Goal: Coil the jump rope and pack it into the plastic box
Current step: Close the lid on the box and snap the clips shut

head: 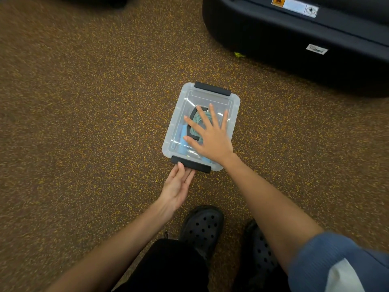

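A: On the floor [84, 123], mid-carpet, what sits there?
B: The box [185, 98], lid on, a black latch at each end. The rope [201, 121] lies coiled inside, seen through the clear lid.
A: And the right hand [210, 138]?
B: Flat on the lid, fingers [212, 114] spread straight, pressing, gripping nothing.
A: The left hand [179, 186]?
B: Palm up at the box's near end, fingers straight and together, tips touching the near latch [200, 166]. Nothing held.
A: Anything else?
B: Black clogs [202, 228] near the bottom edge; a black machine base [294, 49] at the far right corner.
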{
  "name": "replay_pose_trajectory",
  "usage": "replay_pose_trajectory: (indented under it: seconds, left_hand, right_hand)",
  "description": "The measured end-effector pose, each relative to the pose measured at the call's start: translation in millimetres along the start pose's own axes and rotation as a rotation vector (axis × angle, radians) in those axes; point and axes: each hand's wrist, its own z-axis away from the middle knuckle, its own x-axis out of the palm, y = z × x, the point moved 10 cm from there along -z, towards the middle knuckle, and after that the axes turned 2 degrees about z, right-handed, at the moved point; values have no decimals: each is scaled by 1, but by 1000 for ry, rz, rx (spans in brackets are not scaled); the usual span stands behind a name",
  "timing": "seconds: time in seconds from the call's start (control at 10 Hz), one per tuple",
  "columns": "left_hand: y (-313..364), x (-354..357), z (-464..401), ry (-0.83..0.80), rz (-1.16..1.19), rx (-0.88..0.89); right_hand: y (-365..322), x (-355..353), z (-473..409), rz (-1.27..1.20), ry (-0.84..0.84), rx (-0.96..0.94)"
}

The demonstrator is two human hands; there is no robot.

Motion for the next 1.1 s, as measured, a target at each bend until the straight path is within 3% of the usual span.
replay_pose_trajectory:
  seconds: [0.7, 1.1]
  left_hand:
    - [-10, 12, -10, -13, 157, 20]
    - [-5, 8, -6, -15, 32, 60]
  right_hand:
    - [0, -1, -1, 3, 27, -8]
    - [0, -3, 0, -12, 24, 9]
